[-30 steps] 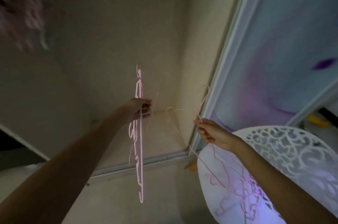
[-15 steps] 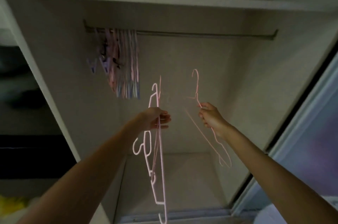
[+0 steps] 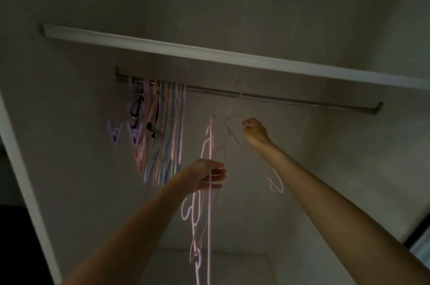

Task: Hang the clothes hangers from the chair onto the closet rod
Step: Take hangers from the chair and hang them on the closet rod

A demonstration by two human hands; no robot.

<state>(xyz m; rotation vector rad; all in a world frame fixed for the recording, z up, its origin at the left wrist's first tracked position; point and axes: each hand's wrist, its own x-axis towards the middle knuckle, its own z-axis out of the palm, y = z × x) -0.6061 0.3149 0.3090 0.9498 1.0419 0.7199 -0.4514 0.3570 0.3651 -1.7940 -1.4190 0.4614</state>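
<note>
Overhead, right hand (image 3: 254, 132) pinches a single pink hanger (image 3: 275, 182) just below the closet rod (image 3: 290, 100), its hook blurred near the rod; left hand (image 3: 207, 176), lower, grips a bundle of pink hangers (image 3: 209, 226) hanging down; more hangers (image 3: 162, 126) crowd the rod's left end under the shelf (image 3: 209, 52).

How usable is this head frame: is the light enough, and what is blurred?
Head view: dim and grainy throughout; the thin pink hanger pinched by the right hand smears near the grey metal closet rod; the bundle of pink plastic hangers in the left hand reads clearly; wide-angle bowing bends the white shelf edge.
</note>
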